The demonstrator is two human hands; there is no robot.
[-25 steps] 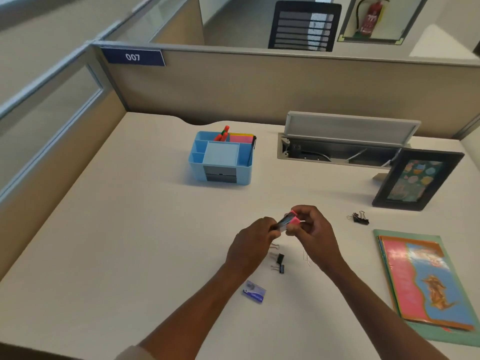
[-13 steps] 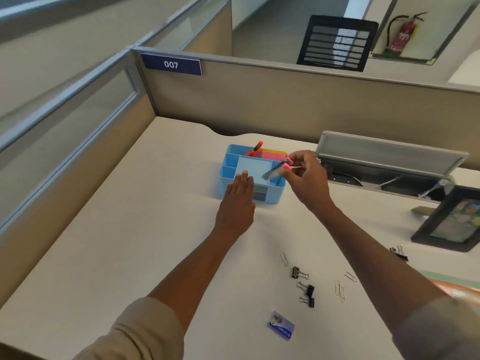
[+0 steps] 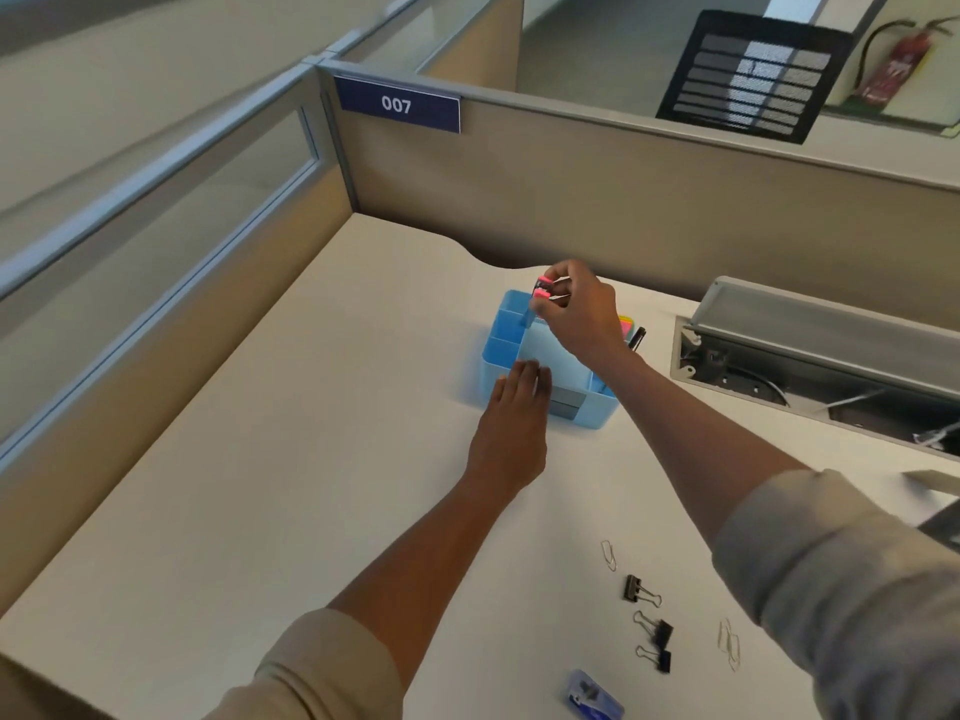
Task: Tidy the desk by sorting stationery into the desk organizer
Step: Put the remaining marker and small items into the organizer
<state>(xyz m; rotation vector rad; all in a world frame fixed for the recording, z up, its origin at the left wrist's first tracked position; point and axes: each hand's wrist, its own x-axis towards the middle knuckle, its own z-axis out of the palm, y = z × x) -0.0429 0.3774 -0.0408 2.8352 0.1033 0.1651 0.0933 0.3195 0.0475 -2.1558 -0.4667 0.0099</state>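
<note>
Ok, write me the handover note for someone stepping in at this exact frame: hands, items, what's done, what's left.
Right hand pinches a small pink and silver item over the back left compartment of the blue organizer; not released.
Left hand lies open against the organizer's front, steadying it.
Done: sticky notes and a black pen already sit in the organizer.
Left on the desk: three binder clips, paper clips, a small blue packet.

A fire extinguisher (image 3: pixel 903 65) stands beyond the "007" sign (image 3: pixel 397 104).
</note>
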